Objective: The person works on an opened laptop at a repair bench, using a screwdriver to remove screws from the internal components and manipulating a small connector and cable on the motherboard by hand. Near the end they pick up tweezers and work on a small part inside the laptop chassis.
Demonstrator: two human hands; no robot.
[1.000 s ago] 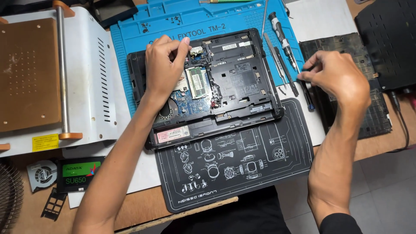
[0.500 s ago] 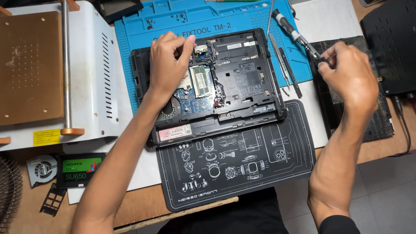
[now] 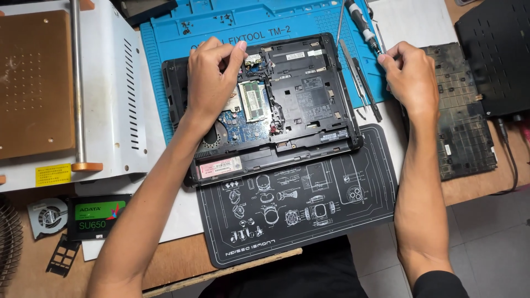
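Since a moment ago the right hand point(image 3: 411, 77) has lifted the screwdriver point(image 3: 361, 25) off the mat and now pinches its handle end in closed fingers, the tool lying along the blue work mat point(image 3: 165, 49) just right of the opened laptop base point(image 3: 309, 94). The left hand point(image 3: 212, 77) rests on the base's upper left, fingertips curled over the exposed board, grasping nothing that can be made out. Tweezers point(image 3: 353, 72) lie beside the chassis; a black printed mat point(image 3: 309, 221) sits below.
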